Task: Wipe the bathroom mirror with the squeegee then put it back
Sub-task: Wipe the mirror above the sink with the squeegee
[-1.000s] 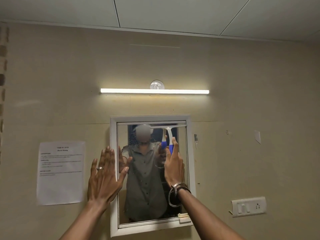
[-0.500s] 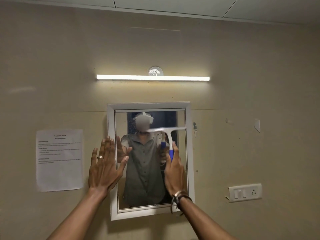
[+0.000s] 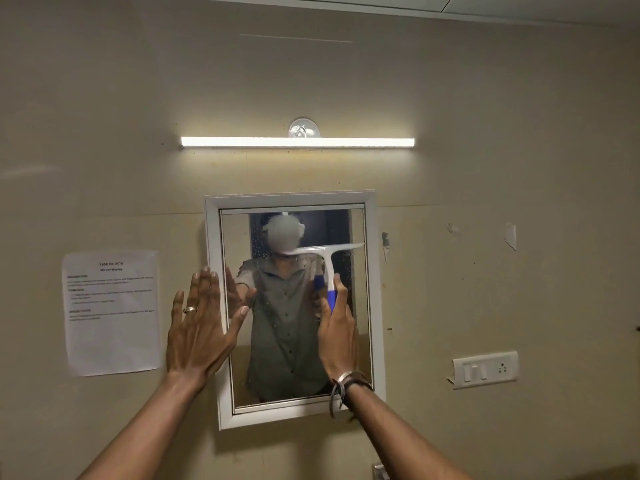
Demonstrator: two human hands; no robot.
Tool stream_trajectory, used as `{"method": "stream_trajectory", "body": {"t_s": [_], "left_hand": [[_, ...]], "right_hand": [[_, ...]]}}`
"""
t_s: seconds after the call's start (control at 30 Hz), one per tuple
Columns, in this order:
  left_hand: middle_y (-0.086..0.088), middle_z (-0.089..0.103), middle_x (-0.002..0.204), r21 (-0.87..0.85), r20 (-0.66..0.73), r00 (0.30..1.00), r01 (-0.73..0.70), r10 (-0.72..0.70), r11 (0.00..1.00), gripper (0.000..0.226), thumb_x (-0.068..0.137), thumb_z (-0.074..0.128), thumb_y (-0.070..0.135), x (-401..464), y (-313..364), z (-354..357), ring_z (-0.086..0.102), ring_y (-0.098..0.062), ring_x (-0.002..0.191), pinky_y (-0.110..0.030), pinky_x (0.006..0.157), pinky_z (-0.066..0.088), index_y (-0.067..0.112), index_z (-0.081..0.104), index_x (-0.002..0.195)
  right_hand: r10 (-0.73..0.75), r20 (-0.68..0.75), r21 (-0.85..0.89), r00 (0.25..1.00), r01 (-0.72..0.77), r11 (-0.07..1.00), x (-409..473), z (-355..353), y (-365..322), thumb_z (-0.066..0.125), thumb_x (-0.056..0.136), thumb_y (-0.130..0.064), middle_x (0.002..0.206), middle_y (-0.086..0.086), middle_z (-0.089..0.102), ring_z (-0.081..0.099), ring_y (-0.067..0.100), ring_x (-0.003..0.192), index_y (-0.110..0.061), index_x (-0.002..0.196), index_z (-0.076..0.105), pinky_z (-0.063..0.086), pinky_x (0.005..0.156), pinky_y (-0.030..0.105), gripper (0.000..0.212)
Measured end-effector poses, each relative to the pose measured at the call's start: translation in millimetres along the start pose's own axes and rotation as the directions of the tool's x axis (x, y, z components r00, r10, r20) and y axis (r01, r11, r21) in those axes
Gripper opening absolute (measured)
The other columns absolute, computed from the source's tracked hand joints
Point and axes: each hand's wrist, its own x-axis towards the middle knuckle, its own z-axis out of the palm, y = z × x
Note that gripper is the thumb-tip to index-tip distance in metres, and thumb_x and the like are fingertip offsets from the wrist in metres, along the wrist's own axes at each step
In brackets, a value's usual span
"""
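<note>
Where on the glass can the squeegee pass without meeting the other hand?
Free: the right strip of the mirror under the squeegee, down to the bottom frame, and the centre glass between both hands. Crowded: the left edge, where the left hand lies flat over the frame. The right hand covers the lower handle.

a bathroom; framed wall mirror (image 3: 292, 408) under a tube light (image 3: 297, 142)
</note>
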Motion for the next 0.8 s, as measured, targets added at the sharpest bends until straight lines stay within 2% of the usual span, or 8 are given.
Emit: {"method": "stream_trajectory", "body": {"t_s": [0.2,0.3,0.37,0.47,0.53,0.6,0.67,0.8], "left_hand": [[-0.008,-0.004,0.181,0.017,0.023,1.000,-0.004,0.003,1.000,0.093,0.101,0.010,0.075,-11.7,-3.2,2.2,0.003,-0.026,0.167,-0.039,0.134,-0.014,0.014,0.000,0.171],[-0.008,-0.003,0.181,0.009,0.027,1.000,-0.004,0.003,1.000,0.093,0.101,0.011,0.075,-12.5,-3.2,2.6,0.004,-0.027,0.167,-0.039,0.134,-0.014,0.015,0.001,0.171],[-0.008,-0.004,0.180,0.009,0.028,1.000,0.000,0.000,1.000,0.094,0.101,0.008,0.076,-11.2,-1.1,1.2,0.002,-0.026,0.167,-0.043,0.134,-0.009,0.015,0.000,0.171],[-0.007,-0.006,0.180,0.008,0.034,0.999,0.002,-0.002,1.000,0.094,0.100,0.008,0.076,-7.5,0.6,-1.1,-0.001,-0.025,0.167,-0.045,0.134,-0.007,0.015,0.000,0.171],[-0.007,-0.005,0.180,0.007,0.027,1.000,0.000,0.000,1.000,0.093,0.101,0.010,0.076,-4.8,1.1,-2.0,-0.001,-0.025,0.167,-0.039,0.133,-0.015,0.016,0.000,0.171],[-0.008,-0.004,0.180,0.008,0.027,1.000,0.001,-0.001,1.000,0.093,0.101,0.011,0.076,-3.6,1.1,-1.6,0.000,-0.026,0.167,-0.036,0.132,-0.019,0.015,0.000,0.171],[-0.008,-0.005,0.180,0.005,0.029,1.000,0.002,-0.002,1.000,0.093,0.101,0.011,0.076,-4.8,0.6,1.0,-0.001,-0.025,0.167,-0.038,0.133,-0.016,0.015,0.000,0.171],[-0.008,-0.004,0.180,0.017,0.036,0.999,0.007,-0.008,1.000,0.092,0.102,0.016,0.073,-8.9,0.5,6.5,0.000,-0.025,0.167,-0.048,0.135,-0.002,0.014,0.001,0.171]], "right_hand": [[0.062,0.045,-0.003,0.997,-0.062,0.998,-54.3,1.2,28.6,0.040,0.099,-0.036,0.096,0.003,0.061,0.065,0.012,0.078,-0.044,0.143,0.006,0.062,0.074,0.032,0.057],[0.079,0.055,0.007,0.995,-0.079,0.997,-66.9,-1.5,34.9,0.017,0.087,-0.069,0.102,0.004,0.063,0.068,0.015,0.081,-0.047,0.140,0.004,0.063,0.075,0.035,0.059],[0.084,0.061,0.026,0.995,-0.086,0.996,-63.4,-3.7,32.7,0.008,0.081,-0.078,0.101,0.003,0.063,0.067,0.014,0.079,-0.046,0.141,0.008,0.063,0.075,0.034,0.068],[0.061,0.028,0.058,0.998,-0.063,0.996,-37.6,-10.4,15.9,0.029,0.094,-0.053,0.088,0.003,0.059,0.060,0.007,0.066,-0.041,0.144,0.016,0.060,0.062,0.028,0.053],[0.001,-0.015,0.055,1.000,0.000,0.998,-8.7,-13.8,3.7,0.036,0.099,-0.043,0.083,0.002,0.055,0.048,0.000,0.055,-0.038,0.145,0.018,0.045,0.051,0.016,0.050],[-0.048,-0.049,0.038,0.998,0.050,0.998,18.5,-16.5,-6.5,0.038,0.099,-0.041,0.087,0.007,0.054,0.043,-0.002,0.057,-0.036,0.145,0.017,0.036,0.051,0.010,0.051],[-0.073,-0.045,0.016,0.996,0.073,0.997,32.0,-17.3,-10.9,0.042,0.099,-0.038,0.098,0.014,0.061,0.048,0.003,0.063,-0.036,0.146,0.016,0.040,0.054,0.010,0.054],[-0.025,0.010,-0.003,1.000,0.025,1.000,11.2,-13.7,1.3,0.043,0.101,-0.035,0.090,0.005,0.057,0.046,-0.001,0.056,-0.033,0.145,0.019,0.042,0.053,0.013,0.051]]}}
